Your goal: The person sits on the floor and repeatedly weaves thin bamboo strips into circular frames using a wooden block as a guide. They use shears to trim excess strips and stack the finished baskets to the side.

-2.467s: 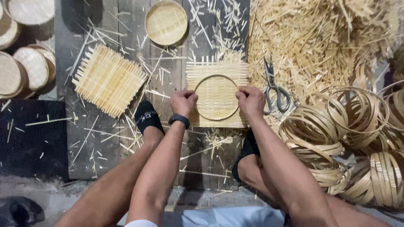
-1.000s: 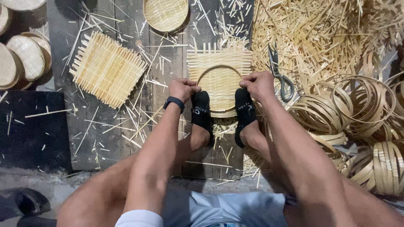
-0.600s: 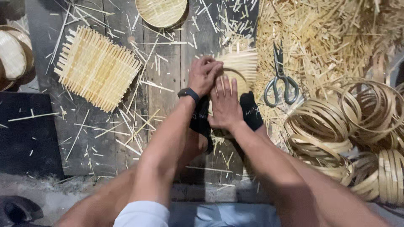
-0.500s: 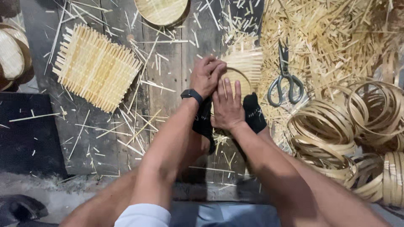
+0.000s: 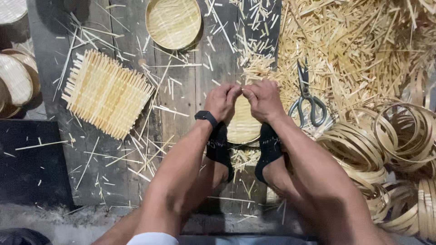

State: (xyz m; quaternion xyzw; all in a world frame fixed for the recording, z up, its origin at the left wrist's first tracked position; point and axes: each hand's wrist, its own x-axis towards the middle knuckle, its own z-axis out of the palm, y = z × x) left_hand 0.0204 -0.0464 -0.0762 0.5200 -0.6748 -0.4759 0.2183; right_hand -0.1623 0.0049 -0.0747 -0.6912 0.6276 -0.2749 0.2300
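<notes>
Both hands have drawn level since half a second ago: left hand (image 5: pixel 221 100) and right hand (image 5: pixel 262 99) now meet knuckle to knuckle, fingers curled tight on the far edge of the round woven bamboo disc (image 5: pixel 243 129), which is pinned between two black-socked feet (image 5: pixel 219 147) on the plank floor (image 5: pixel 181 109). At 10 o'clock lies one square slatted mat (image 5: pixel 106 93); at 12, one shallow woven bowl (image 5: pixel 173 22); at 2, one pair of scissors (image 5: pixel 306 95) amid straw-pale splints; at 4, coiled bamboo hoops (image 5: pixel 399 136).
</notes>
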